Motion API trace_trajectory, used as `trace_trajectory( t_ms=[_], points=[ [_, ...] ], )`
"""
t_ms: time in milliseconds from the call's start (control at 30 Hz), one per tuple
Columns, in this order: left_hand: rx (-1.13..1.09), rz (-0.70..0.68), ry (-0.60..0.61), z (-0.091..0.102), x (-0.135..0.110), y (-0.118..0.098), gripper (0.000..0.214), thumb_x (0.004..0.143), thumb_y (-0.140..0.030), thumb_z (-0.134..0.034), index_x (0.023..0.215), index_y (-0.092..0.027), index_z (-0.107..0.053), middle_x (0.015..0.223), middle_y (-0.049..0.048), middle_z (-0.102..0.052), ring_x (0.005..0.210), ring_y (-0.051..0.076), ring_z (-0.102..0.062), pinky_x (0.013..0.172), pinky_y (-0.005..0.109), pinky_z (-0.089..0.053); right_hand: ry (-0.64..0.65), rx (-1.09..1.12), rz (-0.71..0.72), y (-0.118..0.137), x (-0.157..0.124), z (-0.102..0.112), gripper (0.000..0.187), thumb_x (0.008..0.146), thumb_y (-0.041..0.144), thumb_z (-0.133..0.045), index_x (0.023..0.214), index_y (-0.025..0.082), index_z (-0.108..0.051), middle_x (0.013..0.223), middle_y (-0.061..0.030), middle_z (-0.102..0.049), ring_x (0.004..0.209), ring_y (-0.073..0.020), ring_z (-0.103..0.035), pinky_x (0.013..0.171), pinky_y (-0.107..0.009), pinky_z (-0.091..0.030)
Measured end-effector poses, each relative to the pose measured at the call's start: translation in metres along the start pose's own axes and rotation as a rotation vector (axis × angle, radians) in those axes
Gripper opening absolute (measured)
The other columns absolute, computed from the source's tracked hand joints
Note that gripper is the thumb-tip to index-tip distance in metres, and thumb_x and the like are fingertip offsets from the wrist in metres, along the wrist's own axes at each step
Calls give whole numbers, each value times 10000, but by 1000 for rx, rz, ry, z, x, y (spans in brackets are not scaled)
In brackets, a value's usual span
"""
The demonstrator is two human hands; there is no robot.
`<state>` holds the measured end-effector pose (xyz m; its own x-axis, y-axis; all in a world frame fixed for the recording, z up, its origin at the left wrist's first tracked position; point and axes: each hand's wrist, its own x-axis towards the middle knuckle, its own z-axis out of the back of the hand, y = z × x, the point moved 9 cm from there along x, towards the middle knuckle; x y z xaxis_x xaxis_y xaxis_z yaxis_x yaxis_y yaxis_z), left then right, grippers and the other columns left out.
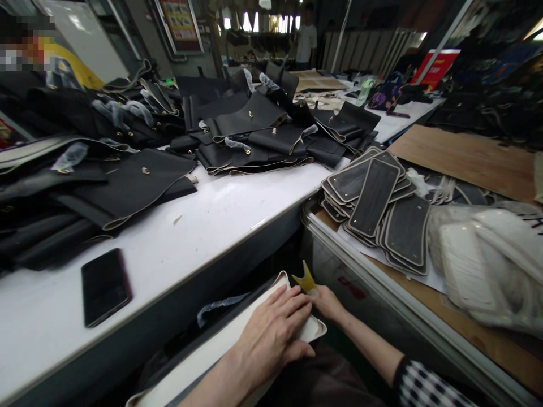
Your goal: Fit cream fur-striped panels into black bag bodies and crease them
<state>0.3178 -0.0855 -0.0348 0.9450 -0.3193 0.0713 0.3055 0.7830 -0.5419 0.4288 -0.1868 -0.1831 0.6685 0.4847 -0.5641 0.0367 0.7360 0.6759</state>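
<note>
Across my lap lies a long cream-white panel (220, 343) with a dark side and a folded far end. My left hand (275, 325) rests on top of its far end, fingers stretched out and lying flat. Just beyond that end, my right hand (330, 303) is closed around a yellow piece (306, 281) with a notched, pointed tip; its lower part is hidden in the fingers, and I cannot make out its kind. A clear plastic-wrapped loop (223, 305) shows beside the panel's dark side.
Black leather bag pieces (250, 124) are heaped on the white table (169, 249), where a phone (105, 287) lies near the edge. At right, a glass-sided counter holds stacked dark panels (375, 195) and a plastic-wrapped white bundle (483, 260). A person (306, 42) stands far back.
</note>
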Motion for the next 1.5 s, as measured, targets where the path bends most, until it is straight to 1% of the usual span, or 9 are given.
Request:
trace_trajectory(
  t_ms=[100, 167, 233, 300, 400, 600, 833, 1200, 1500],
  points=[
    [-13, -23, -25, 0, 0, -2, 720, 848, -639, -542, 1404, -194, -438, 1435, 79, -501, 1400, 250, -344, 1188, 459, -248, 67, -9, -17, -24, -25, 53, 327, 906, 399, -531, 1081, 124, -507, 692, 17, -603, 388, -98, -498, 356, -209, -375],
    [-25, -28, -42, 2, 1, -3, 705, 845, -626, -559, 1375, -172, -464, 1417, 101, -517, 1389, 254, -363, 1179, 449, -275, 186, 28, -10, -26, -52, 74, 349, 873, 442, -553, 1023, 131, -510, 775, -31, -649, 470, -125, -586, 396, -210, -436],
    [-39, -28, -57, 4, 2, -5, 659, 844, -612, -573, 1315, -157, -504, 1396, 116, -535, 1373, 245, -392, 1168, 423, -306, 397, 103, -25, -19, -82, 75, 376, 841, 457, -602, 1020, 138, -515, 807, -54, -673, 509, -129, -618, 427, -189, -460],
    [-45, -28, -60, 5, 2, -6, 571, 848, -586, -587, 1232, -165, -546, 1383, 117, -545, 1364, 233, -408, 1160, 402, -325, 585, 147, -62, -9, -108, 64, 401, 844, 479, -612, 1039, 142, -518, 725, -36, -664, 443, -101, -574, 388, -153, -422],
    [-28, -29, -38, 3, 2, -8, 444, 875, -545, -577, 1138, -187, -579, 1392, 101, -537, 1363, 223, -409, 1160, 391, -329, 697, 117, -92, 4, -123, 42, 415, 907, 542, -511, 1012, 141, -526, 591, -3, -608, 337, -68, -471, 304, -118, -342],
    [-23, -3, 11, 1, 2, -8, 455, 872, -522, -593, 1217, -228, -546, 1346, 54, -560, 1364, 212, -401, 1178, 369, -297, 668, 67, -149, 6, -110, 19, 465, 932, 594, -418, 1002, 143, -507, 509, 6, -567, 299, -92, -462, 260, -130, -336],
    [-31, -25, 23, 5, 6, -12, 407, 895, -497, -571, 1208, -238, -540, 1289, 23, -588, 1355, 175, -402, 1195, 320, -248, 687, 72, -152, 13, -109, 13, 495, 913, 622, -445, 1003, 141, -523, 516, 2, -568, 303, -93, -467, 258, -130, -338],
    [-62, -13, 11, 3, 5, -8, 431, 885, -513, -572, 1217, -242, -528, 1273, 32, -592, 1339, 184, -418, 1195, 330, -251, 670, 125, -145, 6, -104, 4, 557, 899, 672, -435, 1030, 141, -541, 540, -3, -574, 333, -109, -502, 277, -142, -355],
    [-94, 16, 15, 2, 5, -3, 417, 909, -484, -557, 1251, -250, -514, 1321, 26, -563, 1347, 197, -400, 1187, 338, -269, 670, 116, -180, 9, -105, -2, 477, 941, 598, -391, 982, 146, -538, 497, 7, -567, 291, -97, -459, 259, -133, -313]
  ],
)
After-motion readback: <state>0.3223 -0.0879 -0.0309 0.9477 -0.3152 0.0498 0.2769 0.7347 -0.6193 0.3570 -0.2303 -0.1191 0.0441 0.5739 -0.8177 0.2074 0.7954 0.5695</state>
